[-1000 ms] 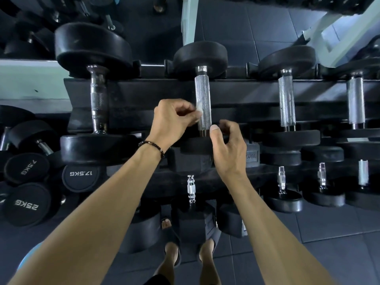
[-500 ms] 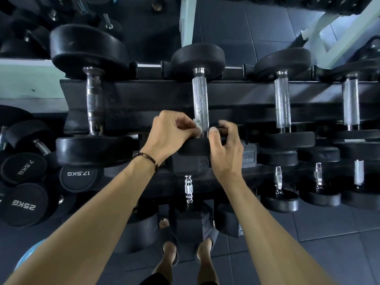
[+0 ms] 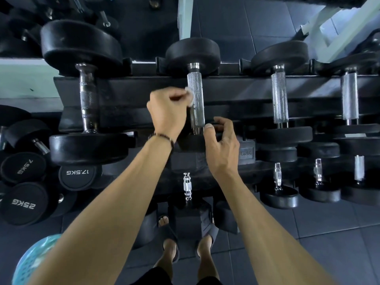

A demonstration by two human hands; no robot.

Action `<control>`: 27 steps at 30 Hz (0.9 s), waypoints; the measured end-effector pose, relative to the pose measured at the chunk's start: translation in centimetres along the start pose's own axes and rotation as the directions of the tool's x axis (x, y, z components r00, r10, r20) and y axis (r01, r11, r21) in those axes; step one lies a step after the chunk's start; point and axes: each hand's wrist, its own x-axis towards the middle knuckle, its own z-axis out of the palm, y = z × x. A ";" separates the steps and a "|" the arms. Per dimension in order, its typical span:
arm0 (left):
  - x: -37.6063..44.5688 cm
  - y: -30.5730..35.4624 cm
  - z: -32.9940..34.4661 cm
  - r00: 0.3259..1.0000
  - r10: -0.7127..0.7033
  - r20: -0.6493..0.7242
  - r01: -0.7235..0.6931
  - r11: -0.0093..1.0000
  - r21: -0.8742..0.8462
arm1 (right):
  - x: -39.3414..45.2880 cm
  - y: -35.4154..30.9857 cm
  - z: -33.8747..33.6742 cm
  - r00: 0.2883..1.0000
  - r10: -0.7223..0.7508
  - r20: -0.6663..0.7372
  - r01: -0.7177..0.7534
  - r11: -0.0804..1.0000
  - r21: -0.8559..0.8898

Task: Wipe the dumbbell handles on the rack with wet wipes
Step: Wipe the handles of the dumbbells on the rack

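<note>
Two tiers of black dumbbells fill the rack point(image 3: 144, 103), the top tier holding four with knurled steel handles pointing toward the viewer, while loose weights marked 25KG point(image 3: 23, 203) and 17.5KG point(image 3: 78, 173) lie on the floor at left. Second from the left up top sits the dumbbell point(image 3: 193, 56) being cleaned, its handle point(image 3: 196, 95) upright in view. Against that handle's left side the left hand point(image 3: 166, 114) pinches a white wet wipe point(image 3: 190, 96), while the right hand point(image 3: 223, 145) curls over the near weight head, thumb on its top.
</note>
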 end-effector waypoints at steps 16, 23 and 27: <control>-0.2 -0.2 0.7 0.997 -0.068 0.044 0.069 0.997 -0.025 | 0.4 0.0 -0.2 0.999 0.020 -0.025 -0.019 0.999 0.036; 2.7 1.0 1.6 0.997 -0.070 -0.023 0.069 0.996 -0.064 | 0.3 -0.1 -0.2 1.000 0.025 -0.019 -0.024 0.998 0.053; 2.8 1.8 2.4 0.994 -0.079 -0.081 0.073 0.994 -0.079 | 0.5 0.2 -0.2 0.999 0.036 -0.011 -0.035 0.997 0.066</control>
